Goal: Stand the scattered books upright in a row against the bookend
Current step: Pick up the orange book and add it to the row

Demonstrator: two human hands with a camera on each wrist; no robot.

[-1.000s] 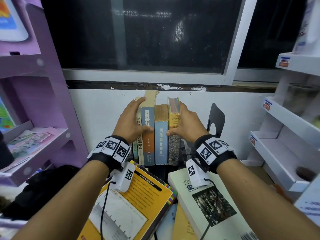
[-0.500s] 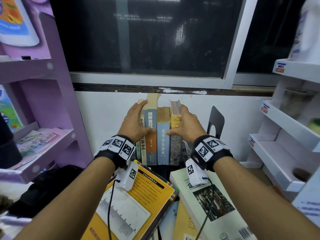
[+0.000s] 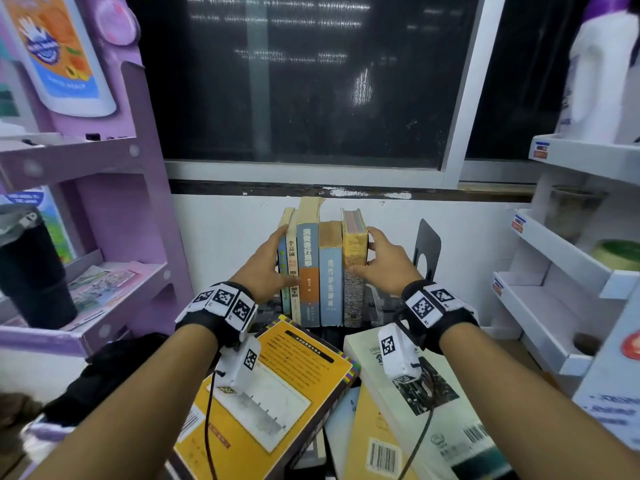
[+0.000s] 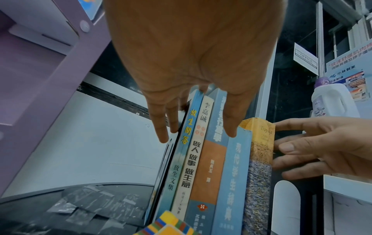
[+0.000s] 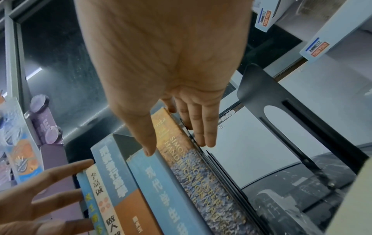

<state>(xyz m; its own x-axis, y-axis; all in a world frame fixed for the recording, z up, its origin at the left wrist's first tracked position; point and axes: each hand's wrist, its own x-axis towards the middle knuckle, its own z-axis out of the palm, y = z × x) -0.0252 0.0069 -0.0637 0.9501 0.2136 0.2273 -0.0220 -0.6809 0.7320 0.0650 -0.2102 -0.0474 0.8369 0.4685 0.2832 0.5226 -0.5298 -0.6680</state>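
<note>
Item: row of five upright books, clamped between left hand and right hand, fingers spread flat on the outer covers. Since a second ago: hardly shifted; row not yet closed up. Black bookend stands apart, right of the right-hand grip. Yellow book lies flat on the table, nearer than both grips.

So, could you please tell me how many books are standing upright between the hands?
5, left to right: thin blue, white, blue-orange, pale blue, yellow. Another may hide behind.
</note>
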